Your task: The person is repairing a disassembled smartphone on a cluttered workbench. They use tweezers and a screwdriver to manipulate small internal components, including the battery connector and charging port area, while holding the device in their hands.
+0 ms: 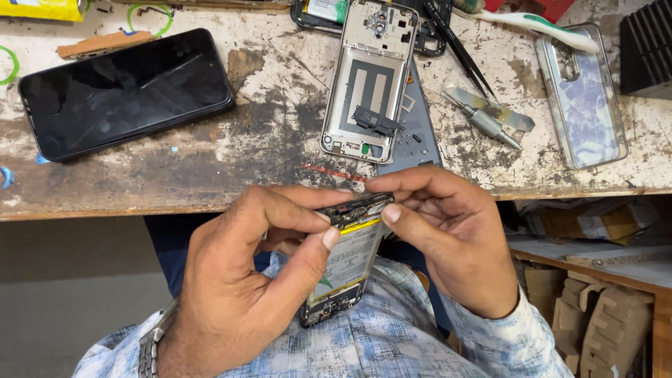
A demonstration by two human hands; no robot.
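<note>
- The left hand (245,280) and right hand (448,238) both pinch the opened phone (346,262) at its top edge, held over the lap, below the workbench (266,140).
- Fingertips should stay on the frame, off the exposed battery, pressing evenly.

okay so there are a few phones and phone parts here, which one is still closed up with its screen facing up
The black phone lying at the left of the workbench: its dark screen faces up, whole. The opened phone in both hands and the bare frame show their insides.
</note>
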